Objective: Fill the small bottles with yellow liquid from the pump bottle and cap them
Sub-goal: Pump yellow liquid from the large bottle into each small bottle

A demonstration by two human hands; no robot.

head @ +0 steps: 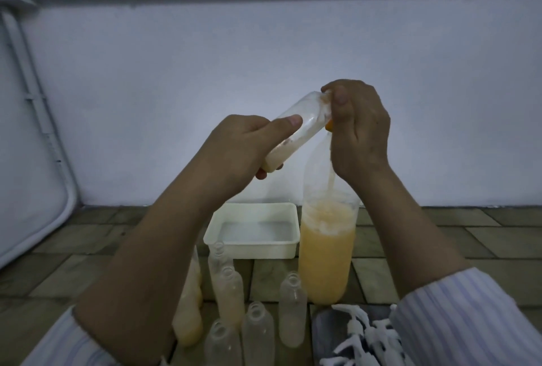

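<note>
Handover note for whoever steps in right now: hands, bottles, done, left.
Left hand grips a small bottle, tilted, a little yellow liquid at its base. Right hand is curled over the pump head of the big pump bottle, the small bottle's mouth at the spout.
Done: two bottles on the floor look filled, uncapped.
Left: fill this one and the empty bottles in front, then fit the white pump caps lying at right.

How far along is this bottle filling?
Early on. Two small bottles on the floor hold yellow liquid, uncapped. The left hand tilts another at the pump bottle, right hand on its top. Several empties and every pump cap remain.
</note>
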